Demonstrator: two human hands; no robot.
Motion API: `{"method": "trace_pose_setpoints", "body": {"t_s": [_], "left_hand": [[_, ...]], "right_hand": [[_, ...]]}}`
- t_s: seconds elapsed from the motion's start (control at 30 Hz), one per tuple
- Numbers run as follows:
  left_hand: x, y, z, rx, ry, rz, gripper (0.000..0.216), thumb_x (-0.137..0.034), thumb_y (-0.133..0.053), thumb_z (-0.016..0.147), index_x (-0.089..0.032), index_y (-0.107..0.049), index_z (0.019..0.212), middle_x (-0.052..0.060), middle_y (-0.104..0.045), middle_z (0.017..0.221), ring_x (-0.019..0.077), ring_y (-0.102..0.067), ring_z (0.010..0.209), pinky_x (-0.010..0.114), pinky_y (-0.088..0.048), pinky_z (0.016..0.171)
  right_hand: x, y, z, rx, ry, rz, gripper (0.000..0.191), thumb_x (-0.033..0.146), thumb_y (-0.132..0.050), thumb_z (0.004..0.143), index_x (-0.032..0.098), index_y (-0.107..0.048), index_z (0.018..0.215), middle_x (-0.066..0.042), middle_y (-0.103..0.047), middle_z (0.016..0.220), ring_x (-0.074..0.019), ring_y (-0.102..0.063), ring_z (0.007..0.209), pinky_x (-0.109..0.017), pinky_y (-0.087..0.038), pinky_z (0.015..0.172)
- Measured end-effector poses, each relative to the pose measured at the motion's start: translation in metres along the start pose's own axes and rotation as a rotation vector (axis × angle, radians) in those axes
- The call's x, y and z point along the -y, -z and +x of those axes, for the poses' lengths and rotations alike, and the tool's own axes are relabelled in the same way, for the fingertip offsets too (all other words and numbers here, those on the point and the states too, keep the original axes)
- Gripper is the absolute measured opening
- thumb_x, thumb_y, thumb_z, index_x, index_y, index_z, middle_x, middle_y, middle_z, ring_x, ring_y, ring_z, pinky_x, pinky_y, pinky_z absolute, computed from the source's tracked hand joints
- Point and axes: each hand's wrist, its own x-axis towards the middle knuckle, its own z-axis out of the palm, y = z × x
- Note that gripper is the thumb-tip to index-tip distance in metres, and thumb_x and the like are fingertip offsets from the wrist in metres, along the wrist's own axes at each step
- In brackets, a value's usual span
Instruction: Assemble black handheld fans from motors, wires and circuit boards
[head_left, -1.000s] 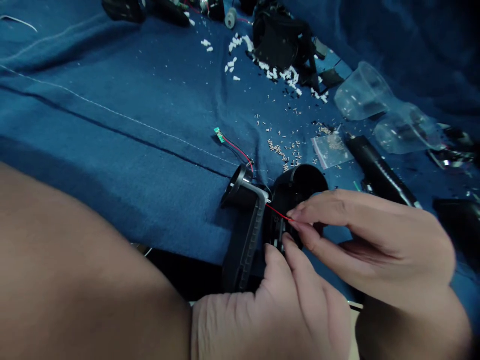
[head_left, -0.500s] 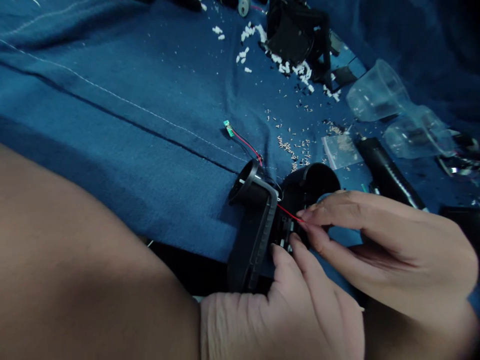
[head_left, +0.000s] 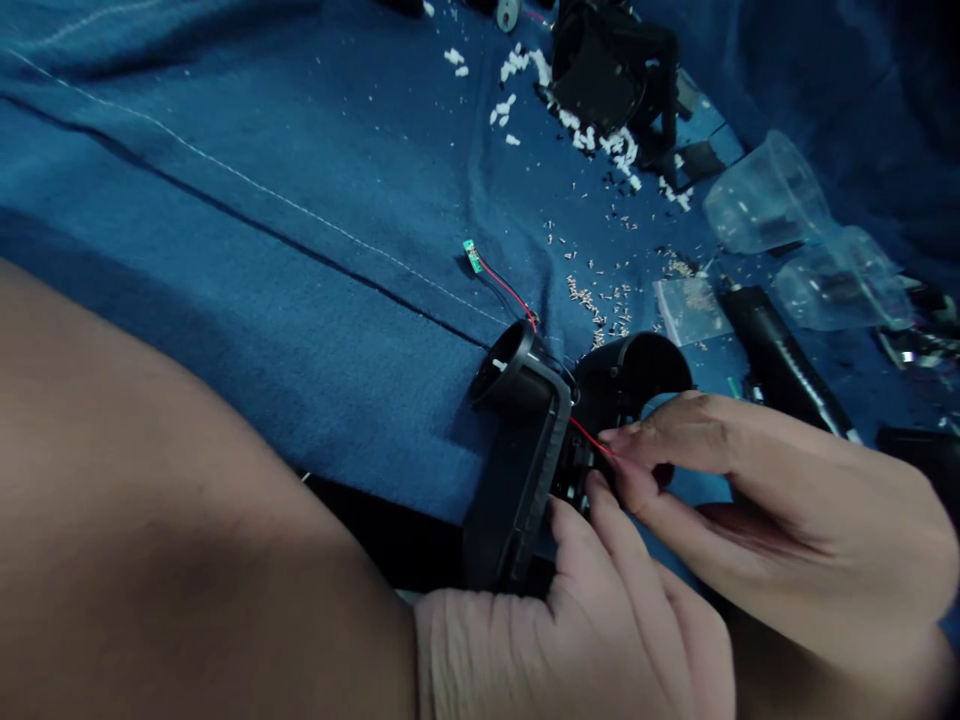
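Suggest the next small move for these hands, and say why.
Probably the right hand should ease the red wire gently clear of the black plastic housing. Its fingertips already pinch the wire right at the housing's exposed inner side, and the left hand is braced against the housing, so a slow, light pull seems safest.

red wire end (head_left: pixel 590 436) hidden, behind fingers (head_left: pixel 637 436)
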Motion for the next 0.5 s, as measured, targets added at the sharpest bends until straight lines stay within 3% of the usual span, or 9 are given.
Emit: {"method": "trace_pose_setpoints", "body": {"t_s": [0.3,0.5], "left_hand": [[-0.006,-0.002,-0.005,0.017,0.009,-0.028,0.028,-0.024,-0.056,0.110,-0.012,-0.081,0.108,0.018,-0.085,0.110,0.0294,-0.083,0.101,0.038,-0.064,0.076],[-0.006,-0.007,-0.008,0.016,-0.021,-0.105,0.030,-0.025,-0.056,0.110,-0.014,-0.083,0.119,0.017,-0.085,0.115,0.0294,-0.082,0.105,0.041,-0.066,0.085]], "right_hand": [[0.004,0.005,0.006,0.056,0.011,-0.143,0.011,0.014,-0.069,0.107,0.024,-0.075,0.106,0.004,-0.079,0.100,-0.0032,-0.074,0.084,-0.015,-0.055,0.065],[0.002,0.003,0.002,0.014,0.009,-0.090,0.013,0.012,-0.077,0.101,0.024,-0.073,0.103,0.004,-0.078,0.097,-0.0059,-0.074,0.084,-0.018,-0.057,0.071]]}}
